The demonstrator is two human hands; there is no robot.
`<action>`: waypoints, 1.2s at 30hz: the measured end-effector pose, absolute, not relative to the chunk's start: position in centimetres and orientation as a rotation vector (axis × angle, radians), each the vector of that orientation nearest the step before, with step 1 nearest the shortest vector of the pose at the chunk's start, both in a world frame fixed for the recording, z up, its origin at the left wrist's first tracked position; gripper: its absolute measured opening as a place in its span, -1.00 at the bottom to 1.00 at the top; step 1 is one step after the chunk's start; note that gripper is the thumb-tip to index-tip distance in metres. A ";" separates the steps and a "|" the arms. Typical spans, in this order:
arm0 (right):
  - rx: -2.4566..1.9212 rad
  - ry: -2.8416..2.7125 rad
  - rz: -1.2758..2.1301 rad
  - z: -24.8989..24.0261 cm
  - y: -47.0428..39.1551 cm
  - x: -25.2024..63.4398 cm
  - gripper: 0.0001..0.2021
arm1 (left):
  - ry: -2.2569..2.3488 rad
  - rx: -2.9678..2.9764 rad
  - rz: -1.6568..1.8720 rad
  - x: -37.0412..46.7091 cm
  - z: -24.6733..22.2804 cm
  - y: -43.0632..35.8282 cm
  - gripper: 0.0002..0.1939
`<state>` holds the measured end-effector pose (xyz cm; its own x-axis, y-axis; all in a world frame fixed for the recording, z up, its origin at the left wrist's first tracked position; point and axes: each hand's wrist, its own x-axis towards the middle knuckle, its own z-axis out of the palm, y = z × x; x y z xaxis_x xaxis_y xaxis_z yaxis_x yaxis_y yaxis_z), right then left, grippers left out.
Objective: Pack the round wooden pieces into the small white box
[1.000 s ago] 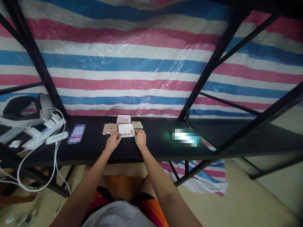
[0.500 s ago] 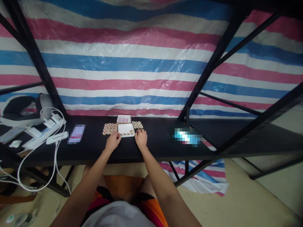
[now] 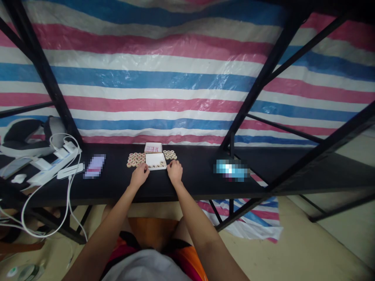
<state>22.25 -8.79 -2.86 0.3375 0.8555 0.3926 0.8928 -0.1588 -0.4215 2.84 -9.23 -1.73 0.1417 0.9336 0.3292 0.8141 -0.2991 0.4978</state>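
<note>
A shallow white open box (image 3: 155,159) stands on the black table, with several round chess pieces (image 3: 159,164) along its near edge and right side. My left hand (image 3: 140,174) is closed at the near left corner of the box, fingertips against its side. At the opposite near corner, my right hand (image 3: 175,171) has its fingers curled against the right side. Left of the box lies a cluster of round pieces with reddish marks (image 3: 136,159). To the right is a smaller cluster with dark marks (image 3: 170,154). The undersides of my fingers are hidden.
A box lid (image 3: 153,148) with pink print lies behind the box. Blurred-out phone-like things lie left (image 3: 94,166) and right (image 3: 231,169). A power strip (image 3: 54,164) with white cables (image 3: 68,195) and a neck pillow (image 3: 27,134) occupy the left end. Black frame posts (image 3: 249,97) rise from the table.
</note>
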 end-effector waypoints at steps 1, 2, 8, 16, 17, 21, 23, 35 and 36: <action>-2.016 -1.525 -0.086 -2.9 -8.8 22.3 -0.88 | 1.726 2.214 0.876 2.8 -1.7 -9.2 -0.92; -2.016 -1.525 -0.088 -2.9 -8.8 22.3 -0.88 | 1.728 2.213 0.871 2.8 -1.8 -9.2 -0.92; -2.002 -1.519 -0.083 -3.1 -8.7 22.3 -0.86 | 1.725 2.201 0.869 2.8 -1.8 -9.2 -0.92; -1.888 -1.499 -0.160 -3.5 -8.5 22.4 -0.87 | 1.708 2.192 0.896 2.8 -1.9 -9.2 -0.92; -1.870 -1.507 -0.154 -3.5 -8.5 22.4 -0.87 | 1.710 2.192 0.891 2.8 -1.9 -9.2 -0.92; -1.716 -1.583 -0.138 -3.5 -8.4 22.5 -0.86 | 1.701 2.202 0.896 2.8 -1.9 -9.1 -0.92; -1.622 -1.621 -0.141 -3.5 -8.4 22.5 -0.85 | 1.699 2.203 0.902 2.9 -1.8 -9.1 -0.92; -1.507 -1.762 -0.085 -3.0 -8.8 22.3 -0.82 | 1.708 2.195 0.899 2.8 -1.8 -9.2 -0.91; -1.514 -1.781 -0.081 -2.9 -8.9 22.2 -0.82 | 1.705 2.195 0.897 2.9 -1.8 -9.2 -0.91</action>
